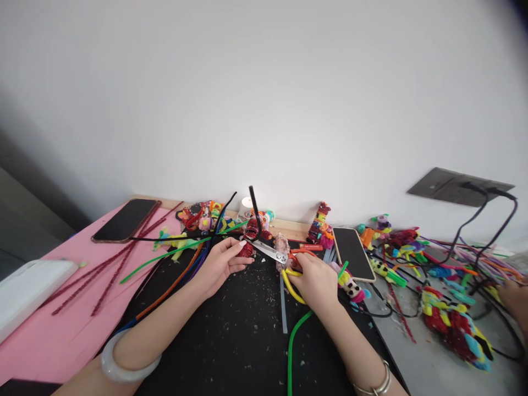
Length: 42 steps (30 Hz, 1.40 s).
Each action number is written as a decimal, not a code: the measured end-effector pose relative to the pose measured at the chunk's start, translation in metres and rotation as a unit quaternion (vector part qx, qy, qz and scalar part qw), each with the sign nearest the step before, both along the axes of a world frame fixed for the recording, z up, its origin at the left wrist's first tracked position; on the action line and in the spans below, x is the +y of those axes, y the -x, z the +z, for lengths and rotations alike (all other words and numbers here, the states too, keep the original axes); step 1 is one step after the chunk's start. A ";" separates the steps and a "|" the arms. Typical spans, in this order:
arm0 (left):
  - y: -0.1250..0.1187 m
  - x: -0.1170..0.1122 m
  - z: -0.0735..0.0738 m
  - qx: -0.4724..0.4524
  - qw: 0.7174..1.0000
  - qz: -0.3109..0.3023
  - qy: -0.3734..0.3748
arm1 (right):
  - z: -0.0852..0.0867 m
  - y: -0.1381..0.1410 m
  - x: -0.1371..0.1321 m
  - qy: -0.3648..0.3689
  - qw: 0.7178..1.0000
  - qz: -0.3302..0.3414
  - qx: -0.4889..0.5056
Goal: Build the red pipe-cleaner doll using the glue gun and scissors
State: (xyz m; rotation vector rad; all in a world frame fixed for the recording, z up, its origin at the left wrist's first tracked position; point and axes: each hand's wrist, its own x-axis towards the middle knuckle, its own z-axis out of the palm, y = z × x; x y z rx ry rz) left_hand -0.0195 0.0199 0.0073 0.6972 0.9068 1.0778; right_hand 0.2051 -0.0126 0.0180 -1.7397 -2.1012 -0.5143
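My left hand [225, 261] pinches a dark red pipe-cleaner figure [247, 251] between thumb and fingers. A black pipe cleaner [254, 204] stands up from the figure. In my right hand [315, 279] is a pair of scissors [270, 252] with orange handles. The silver blades point left and reach the figure near my left fingertips; whether they touch it, I cannot tell. A pale pink fuzzy piece [282, 243] lies behind the scissors. Just below my right hand, a yellow pipe cleaner [292, 286] curves over the black mat [231, 341].
Finished pipe-cleaner figures [319, 225] line the wall. A dark phone [126, 220] lies on pink paper [111, 269] at left, beside a white case [33, 291]. Another phone [353, 253] is at right, near colourful figures [456, 330], cables in a wall socket [457, 187] and another person's hand [513, 300].
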 end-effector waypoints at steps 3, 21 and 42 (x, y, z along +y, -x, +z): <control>0.000 -0.001 0.000 -0.004 1.000 -0.006 0.001 | 0.001 0.000 -0.002 0.026 1.000 -0.011 0.007; 0.000 0.000 -0.005 -0.022 0.999 -0.033 -0.007 | -0.003 0.000 0.000 0.102 0.993 -0.034 0.051; 0.000 -0.001 0.000 -0.100 0.990 -0.018 0.095 | -0.001 -0.001 0.001 0.123 0.991 -0.047 0.040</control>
